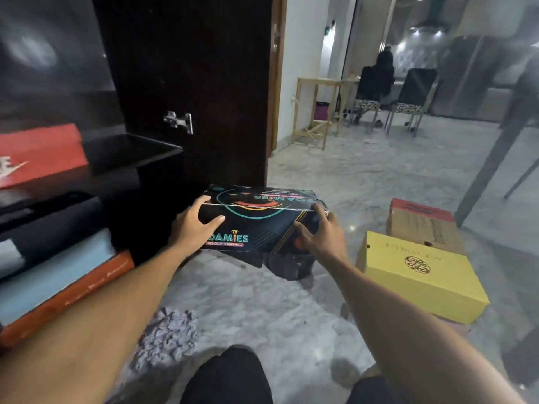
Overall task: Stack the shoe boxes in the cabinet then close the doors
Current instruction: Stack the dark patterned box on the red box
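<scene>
Both hands, left hand (194,225) and right hand (316,231), grip the black Skechers box (256,220) by its ends; keep it level toward the cabinet (131,153).

Wooden table (315,83) and two chairs (414,106) stand beyond.

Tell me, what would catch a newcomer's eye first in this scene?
Probably the black shoe box with bright lettering, gripped at both ends by the left hand and right hand in the middle, above the floor. Next, the yellow box on the floor at right, and the red box inside the dark cabinet at left.
</scene>
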